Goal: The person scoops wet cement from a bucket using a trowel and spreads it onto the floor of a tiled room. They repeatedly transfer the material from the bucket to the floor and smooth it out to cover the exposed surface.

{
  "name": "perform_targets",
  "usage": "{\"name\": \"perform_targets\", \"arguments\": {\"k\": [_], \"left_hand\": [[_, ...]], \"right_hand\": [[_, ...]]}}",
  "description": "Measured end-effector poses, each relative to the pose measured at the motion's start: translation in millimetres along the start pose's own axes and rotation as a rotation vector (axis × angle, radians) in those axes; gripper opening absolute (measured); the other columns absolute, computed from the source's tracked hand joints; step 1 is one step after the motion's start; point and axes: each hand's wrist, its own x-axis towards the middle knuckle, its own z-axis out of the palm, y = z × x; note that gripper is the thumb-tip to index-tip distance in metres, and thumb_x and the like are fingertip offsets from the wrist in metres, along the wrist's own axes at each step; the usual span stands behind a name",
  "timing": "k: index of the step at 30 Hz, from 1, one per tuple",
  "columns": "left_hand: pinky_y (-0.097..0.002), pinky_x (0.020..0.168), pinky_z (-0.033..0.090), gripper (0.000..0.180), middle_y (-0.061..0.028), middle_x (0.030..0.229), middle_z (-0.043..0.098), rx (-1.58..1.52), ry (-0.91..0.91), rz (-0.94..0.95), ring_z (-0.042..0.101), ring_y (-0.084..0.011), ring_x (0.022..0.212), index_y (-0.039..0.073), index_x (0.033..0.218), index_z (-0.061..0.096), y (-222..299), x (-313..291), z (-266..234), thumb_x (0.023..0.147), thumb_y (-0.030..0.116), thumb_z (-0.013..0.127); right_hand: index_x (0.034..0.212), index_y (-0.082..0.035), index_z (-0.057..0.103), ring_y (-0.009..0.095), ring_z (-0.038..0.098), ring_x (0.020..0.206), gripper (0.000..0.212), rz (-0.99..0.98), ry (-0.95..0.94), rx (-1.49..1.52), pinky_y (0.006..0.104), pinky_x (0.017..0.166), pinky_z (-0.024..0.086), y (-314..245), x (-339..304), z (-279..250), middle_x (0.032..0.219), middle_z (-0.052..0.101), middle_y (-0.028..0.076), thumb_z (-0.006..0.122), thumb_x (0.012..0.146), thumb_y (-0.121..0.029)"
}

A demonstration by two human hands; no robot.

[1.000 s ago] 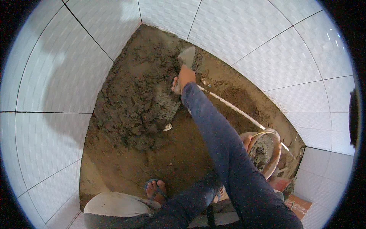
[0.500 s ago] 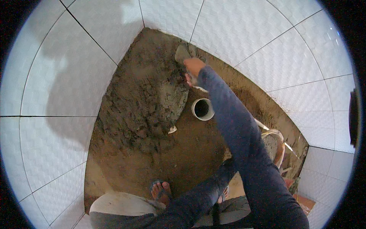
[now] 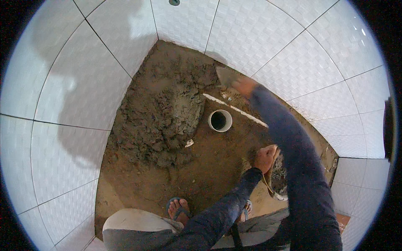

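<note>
My right hand [image 3: 245,86] is closed round a trowel [image 3: 226,76], whose pointed blade is over the floor's edge by the far right wall. Lower down, my left hand [image 3: 265,158] grips the rim of a bucket [image 3: 275,189] with dark, wet-looking material in it. My right forearm hides the bucket's right side. Rough grey-brown mortar [image 3: 155,117] is heaped over the left and far part of the floor. Between the mortar and my hands, an open white pipe end [image 3: 220,121] sticks up out of the floor.
A thin white pipe [image 3: 234,109] lies across the floor beyond the open pipe end. White tiled walls [image 3: 79,96] close in on both sides and meet at the far corner. A small pale scrap [image 3: 189,143] lies by the mortar. My sandalled foot [image 3: 179,209] is near the front.
My right hand has moved right with the trowel, away from the mortar's edge. The bucket has come left and nearer, and my left hand now shows on its rim.
</note>
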Motion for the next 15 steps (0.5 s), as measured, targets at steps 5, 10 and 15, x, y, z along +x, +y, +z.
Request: {"name": "perform_targets", "arguments": {"k": [5,10,15], "left_hand": [[-0.0348,0.083,0.05,0.02,-0.0071,0.101,0.069,0.114,-0.256,0.109,0.062,-0.0206,0.093,0.0,0.1,0.067,-5,28,-10,0.092,0.017,0.06],[-0.0284,0.091,0.046,0.041,-0.0025,0.114,0.066,-0.048,-0.33,-0.102,0.056,-0.0104,0.102,-0.003,0.122,0.063,39,24,-6,0.095,0.027,0.062],[-0.0276,0.094,0.043,0.048,-0.0031,0.115,0.065,0.138,-0.319,-0.087,0.056,-0.0128,0.105,-0.003,0.128,0.06,48,7,40,0.094,0.031,0.063]], "right_hand": [[0.117,-0.008,0.065,0.035,0.067,0.097,0.038,0.028,0.178,0.209,0.0422,0.087,0.052,67,-274,-62,0.104,0.069,0.019,0.067,0.083,-0.022],[0.096,-0.007,0.068,0.035,0.067,0.08,0.029,0.451,0.029,-0.267,0.0481,0.075,0.053,116,-438,-87,0.084,0.069,0.014,0.07,0.074,-0.025],[0.09,-0.012,0.065,0.033,0.067,0.077,0.02,0.413,0.019,-0.451,0.0474,0.067,0.054,163,-411,39,0.084,0.066,0.012,0.068,0.073,-0.022]]}}
